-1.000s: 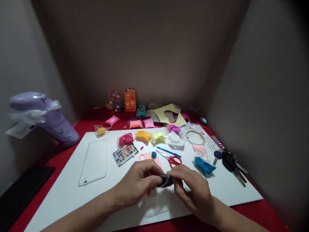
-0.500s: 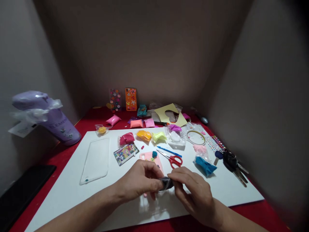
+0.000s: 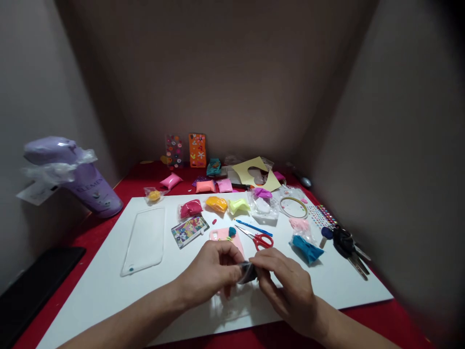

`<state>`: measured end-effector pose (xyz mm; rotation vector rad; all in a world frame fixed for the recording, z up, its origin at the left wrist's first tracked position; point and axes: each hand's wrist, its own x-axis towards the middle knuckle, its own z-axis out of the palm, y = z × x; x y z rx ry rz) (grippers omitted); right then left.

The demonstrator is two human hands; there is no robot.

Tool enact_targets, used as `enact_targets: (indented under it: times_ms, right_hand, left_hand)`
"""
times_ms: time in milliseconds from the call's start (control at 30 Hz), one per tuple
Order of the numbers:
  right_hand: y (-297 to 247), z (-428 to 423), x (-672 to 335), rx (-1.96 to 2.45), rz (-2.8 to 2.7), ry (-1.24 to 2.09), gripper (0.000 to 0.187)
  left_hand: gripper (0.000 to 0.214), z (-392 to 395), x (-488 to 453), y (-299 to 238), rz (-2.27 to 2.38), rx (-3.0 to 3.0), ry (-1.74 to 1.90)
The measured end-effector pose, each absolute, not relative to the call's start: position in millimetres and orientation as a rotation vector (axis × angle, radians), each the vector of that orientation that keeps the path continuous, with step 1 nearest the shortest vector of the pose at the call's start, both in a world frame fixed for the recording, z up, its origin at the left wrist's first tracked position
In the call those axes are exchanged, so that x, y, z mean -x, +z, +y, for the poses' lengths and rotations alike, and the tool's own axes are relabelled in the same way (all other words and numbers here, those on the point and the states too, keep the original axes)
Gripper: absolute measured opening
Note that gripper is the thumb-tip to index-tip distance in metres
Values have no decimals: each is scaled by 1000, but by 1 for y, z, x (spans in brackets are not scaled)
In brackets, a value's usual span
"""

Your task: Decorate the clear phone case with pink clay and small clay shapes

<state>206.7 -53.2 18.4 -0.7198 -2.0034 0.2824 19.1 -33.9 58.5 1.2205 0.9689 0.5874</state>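
Left hand and right hand pinch a dark packet, lower centre.
Pink case looks part-decorated; clear case, frame left, nearly bare.

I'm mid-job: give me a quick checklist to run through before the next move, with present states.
1. Left hand gripping the dark packet: ok.
2. Right hand on the packet too: ok, fingers pinching its edge.
3. Packet opened: cannot tell, fingers cover much of it.
4. Scissors out of both hands: ok, lying on the white board.
5. Pink case fully in view: not ok, partly hidden by the left hand.
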Motion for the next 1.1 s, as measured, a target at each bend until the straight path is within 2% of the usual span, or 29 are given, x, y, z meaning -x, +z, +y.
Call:
enact_targets:
  times_ms: [100, 367, 700, 1100]
  right_hand:
    - [18, -51, -209, 742, -1979, 300, 32]
    - [17, -57, -207, 694, -2014, 307, 35]
    - [11, -50, -211, 753, -1982, 287, 35]
    - [8, -55, -210, 716, -2052, 125, 32]
  left_hand:
    - [17, -29, -16, 61, 893, -1207, 555]
    - [22, -35, -22, 57, 1033, -1266, 686]
    - [25, -31, -18, 59, 967, -1253, 618]
    - [15, -33, -19, 62, 978, -1265, 621]
